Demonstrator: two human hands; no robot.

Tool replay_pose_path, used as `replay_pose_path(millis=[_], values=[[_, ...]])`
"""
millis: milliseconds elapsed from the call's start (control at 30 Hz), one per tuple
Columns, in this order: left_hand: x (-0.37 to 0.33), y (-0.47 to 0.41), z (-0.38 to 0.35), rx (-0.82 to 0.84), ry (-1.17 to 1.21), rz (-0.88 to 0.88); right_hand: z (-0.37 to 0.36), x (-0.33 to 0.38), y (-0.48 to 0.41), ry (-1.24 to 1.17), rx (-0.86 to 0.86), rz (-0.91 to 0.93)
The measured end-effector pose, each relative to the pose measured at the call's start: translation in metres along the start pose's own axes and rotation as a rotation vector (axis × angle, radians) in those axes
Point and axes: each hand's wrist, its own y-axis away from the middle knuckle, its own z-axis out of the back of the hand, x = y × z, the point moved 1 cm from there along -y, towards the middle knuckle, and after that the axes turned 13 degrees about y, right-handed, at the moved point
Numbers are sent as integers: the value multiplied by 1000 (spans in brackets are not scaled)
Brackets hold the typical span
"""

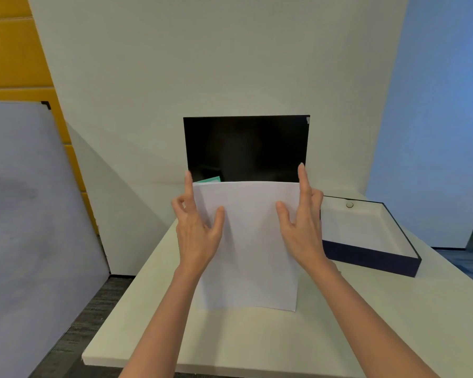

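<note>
One white sheet [248, 257] upright between left hand [196, 230] and right hand [302, 227]

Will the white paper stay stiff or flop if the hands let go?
Probably floppy: the white paper looks thin and bows slightly between the left hand and right hand. Likely light; standing on its bottom edge, it would tip.
</note>
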Motion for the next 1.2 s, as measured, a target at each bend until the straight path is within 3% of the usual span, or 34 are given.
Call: replay_pose_path(millis=[333,467,600,667,767,833,933,1033,1200], values=[[-5,-10,-2,-48,102,-50,-1,-2,-10,-55,-48,8],[20,1,-3,-46,471,326,-1,-3,-8,-87,-52,-33],[43,14,-3,149,446,483,8,-1,-10,-80,-10,-61],[35,3,1,219,405,406,22,2,-21,57,89,-65],[6,-21,9,324,260,181,48,11,-44,426,384,-22],[-18,-35,10,393,114,34,67,21,-54,471,496,-2],[-50,-46,-2,553,-124,-171,79,31,-58,182,588,-61],[-63,-45,-16,647,-226,-259,70,23,-44,-81,572,-205],[-39,-35,7,550,-515,-76,52,-32,-5,-388,514,-475]])
